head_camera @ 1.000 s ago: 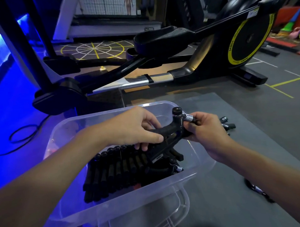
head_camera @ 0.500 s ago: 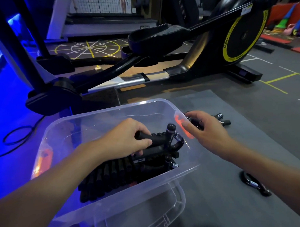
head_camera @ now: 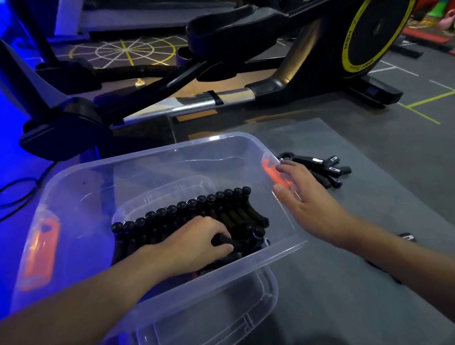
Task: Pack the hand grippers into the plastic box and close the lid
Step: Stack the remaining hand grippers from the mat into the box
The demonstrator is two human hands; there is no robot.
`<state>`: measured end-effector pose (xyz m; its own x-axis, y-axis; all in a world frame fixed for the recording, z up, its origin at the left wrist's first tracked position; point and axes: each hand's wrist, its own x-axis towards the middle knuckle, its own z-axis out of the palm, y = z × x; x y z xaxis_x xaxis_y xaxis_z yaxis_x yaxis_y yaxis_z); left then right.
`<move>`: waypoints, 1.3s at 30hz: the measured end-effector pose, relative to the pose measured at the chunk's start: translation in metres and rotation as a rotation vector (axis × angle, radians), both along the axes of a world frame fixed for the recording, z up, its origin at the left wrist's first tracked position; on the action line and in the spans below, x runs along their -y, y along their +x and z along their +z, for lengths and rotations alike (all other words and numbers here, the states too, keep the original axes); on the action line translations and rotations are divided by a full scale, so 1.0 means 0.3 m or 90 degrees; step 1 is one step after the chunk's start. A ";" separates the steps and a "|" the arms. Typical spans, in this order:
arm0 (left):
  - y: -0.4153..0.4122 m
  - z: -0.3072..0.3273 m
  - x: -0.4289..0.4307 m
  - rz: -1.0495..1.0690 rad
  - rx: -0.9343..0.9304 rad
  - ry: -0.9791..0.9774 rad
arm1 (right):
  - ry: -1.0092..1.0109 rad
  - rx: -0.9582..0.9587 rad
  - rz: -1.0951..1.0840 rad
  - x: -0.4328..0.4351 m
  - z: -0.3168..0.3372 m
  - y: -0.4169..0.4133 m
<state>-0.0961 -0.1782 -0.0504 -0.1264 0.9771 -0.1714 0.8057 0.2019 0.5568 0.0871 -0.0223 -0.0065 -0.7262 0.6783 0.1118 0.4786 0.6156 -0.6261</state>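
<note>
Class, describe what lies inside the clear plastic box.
A row of black hand grippers lies in the plastic box; the left hand grips one hand gripper at the row's near end. The hand and forearm cover whatever lies beneath them.

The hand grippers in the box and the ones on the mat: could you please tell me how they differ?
The boxed grippers stand in a tidy row inside the box; the loose grippers lie heaped on the mat. The boxed grippers are many, the loose grippers few. The left hand grips a boxed one; the open right hand hovers by the loose ones. Both sets are black.
</note>
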 end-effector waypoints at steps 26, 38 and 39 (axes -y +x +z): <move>-0.039 -0.027 -0.014 -0.284 -0.480 -0.016 | -0.033 -0.001 0.004 0.004 -0.007 0.004; -0.074 -0.104 0.020 -0.185 -0.167 -0.022 | -0.026 -0.001 0.001 0.006 -0.006 0.002; -0.070 -0.103 0.019 -0.177 -0.152 -0.012 | -0.026 0.000 0.002 0.007 -0.005 0.003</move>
